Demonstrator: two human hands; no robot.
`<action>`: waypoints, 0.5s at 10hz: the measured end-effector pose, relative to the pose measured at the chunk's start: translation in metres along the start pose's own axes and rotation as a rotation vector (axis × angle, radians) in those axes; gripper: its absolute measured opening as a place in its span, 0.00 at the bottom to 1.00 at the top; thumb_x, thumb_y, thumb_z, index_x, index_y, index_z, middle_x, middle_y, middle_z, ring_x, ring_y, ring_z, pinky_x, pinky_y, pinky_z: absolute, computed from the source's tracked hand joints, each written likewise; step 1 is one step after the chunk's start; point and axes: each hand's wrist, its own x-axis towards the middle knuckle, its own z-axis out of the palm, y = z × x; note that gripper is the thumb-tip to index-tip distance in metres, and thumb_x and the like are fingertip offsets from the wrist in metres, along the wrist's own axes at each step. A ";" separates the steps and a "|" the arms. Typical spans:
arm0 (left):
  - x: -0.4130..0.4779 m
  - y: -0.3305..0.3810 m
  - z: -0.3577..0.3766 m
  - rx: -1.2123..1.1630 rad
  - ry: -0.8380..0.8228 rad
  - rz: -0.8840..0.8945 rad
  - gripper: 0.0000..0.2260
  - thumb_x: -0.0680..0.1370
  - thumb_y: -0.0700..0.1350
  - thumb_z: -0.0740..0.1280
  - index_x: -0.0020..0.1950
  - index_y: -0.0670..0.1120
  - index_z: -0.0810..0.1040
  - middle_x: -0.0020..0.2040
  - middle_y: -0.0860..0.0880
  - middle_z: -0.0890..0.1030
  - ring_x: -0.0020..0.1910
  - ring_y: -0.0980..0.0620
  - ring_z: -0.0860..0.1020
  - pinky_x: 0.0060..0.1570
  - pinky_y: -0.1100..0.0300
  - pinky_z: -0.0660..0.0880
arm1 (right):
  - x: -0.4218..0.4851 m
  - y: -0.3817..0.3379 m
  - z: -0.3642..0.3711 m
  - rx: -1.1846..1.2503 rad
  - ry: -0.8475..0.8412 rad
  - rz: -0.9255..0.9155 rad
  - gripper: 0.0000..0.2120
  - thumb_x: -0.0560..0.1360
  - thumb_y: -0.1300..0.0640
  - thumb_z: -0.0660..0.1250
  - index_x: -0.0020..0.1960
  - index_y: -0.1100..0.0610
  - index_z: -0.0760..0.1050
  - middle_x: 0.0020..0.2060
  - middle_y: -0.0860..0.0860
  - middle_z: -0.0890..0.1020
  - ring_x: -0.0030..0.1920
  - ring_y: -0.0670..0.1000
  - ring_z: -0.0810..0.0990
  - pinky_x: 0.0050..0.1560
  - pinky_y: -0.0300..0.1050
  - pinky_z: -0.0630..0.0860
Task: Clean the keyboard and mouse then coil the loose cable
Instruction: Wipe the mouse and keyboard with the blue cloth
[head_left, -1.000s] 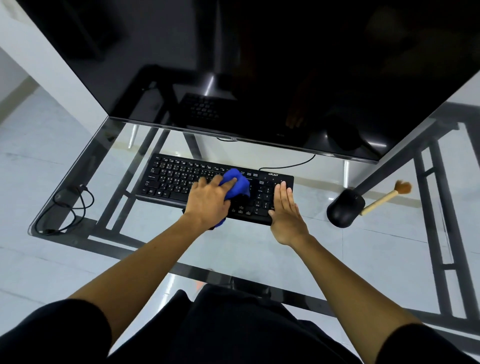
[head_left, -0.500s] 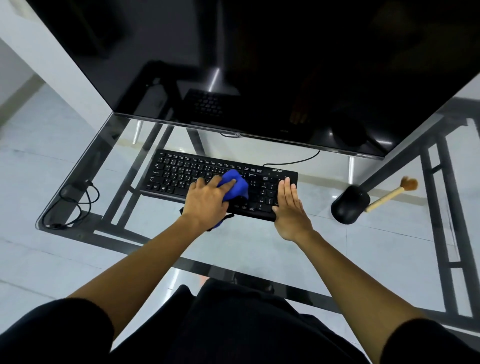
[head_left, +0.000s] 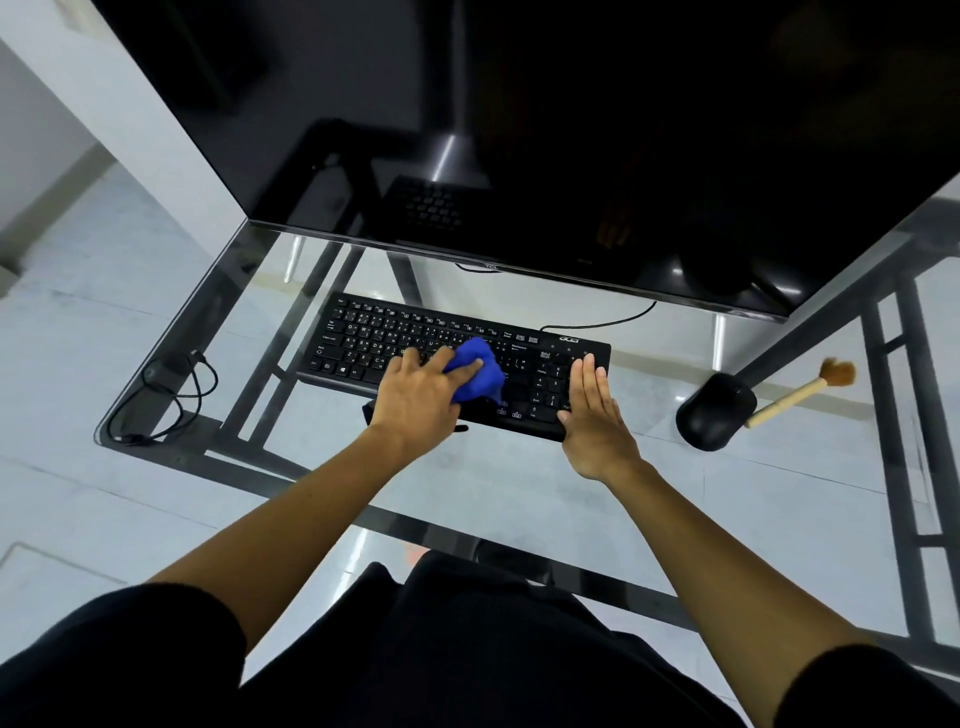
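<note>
A black keyboard (head_left: 395, 332) lies on the glass desk below the monitor. My left hand (head_left: 415, 397) holds a bunched blue cloth (head_left: 480, 371) against the keys near the keyboard's middle. My right hand (head_left: 592, 415) lies flat with straight fingers on the keyboard's right end, over the number pad. A black mouse (head_left: 716, 410) sits to the right of the keyboard. A loose black cable (head_left: 174, 397) lies tangled at the desk's left corner.
A large dark monitor (head_left: 571, 130) overhangs the back of the glass desk (head_left: 519, 483). A small wooden brush (head_left: 802, 392) with brown bristles lies just right of the mouse. The keyboard's own cord (head_left: 602, 323) runs back under the monitor.
My left hand and the blue cloth have slid slightly back across the keys. My right hand stays flat on the keyboard's right end. The view has shifted a little.
</note>
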 end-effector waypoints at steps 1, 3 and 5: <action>0.011 0.001 -0.004 -0.068 0.023 -0.083 0.26 0.78 0.50 0.59 0.75 0.59 0.57 0.70 0.51 0.66 0.58 0.41 0.70 0.61 0.51 0.65 | 0.000 -0.001 0.000 0.001 -0.002 0.004 0.30 0.82 0.57 0.47 0.75 0.55 0.30 0.74 0.47 0.30 0.74 0.47 0.31 0.75 0.47 0.40; 0.040 0.053 -0.019 -0.063 0.001 0.016 0.26 0.78 0.49 0.59 0.75 0.57 0.57 0.69 0.50 0.66 0.59 0.39 0.69 0.60 0.51 0.66 | 0.000 -0.003 0.000 0.008 0.000 0.029 0.31 0.82 0.57 0.48 0.75 0.54 0.30 0.74 0.47 0.31 0.74 0.47 0.31 0.75 0.48 0.40; 0.035 0.029 -0.009 0.025 -0.012 0.023 0.27 0.78 0.49 0.59 0.76 0.57 0.56 0.70 0.49 0.64 0.61 0.38 0.69 0.60 0.50 0.66 | 0.000 -0.001 0.001 -0.017 -0.001 0.031 0.30 0.82 0.57 0.47 0.75 0.54 0.29 0.74 0.46 0.30 0.74 0.47 0.31 0.75 0.48 0.40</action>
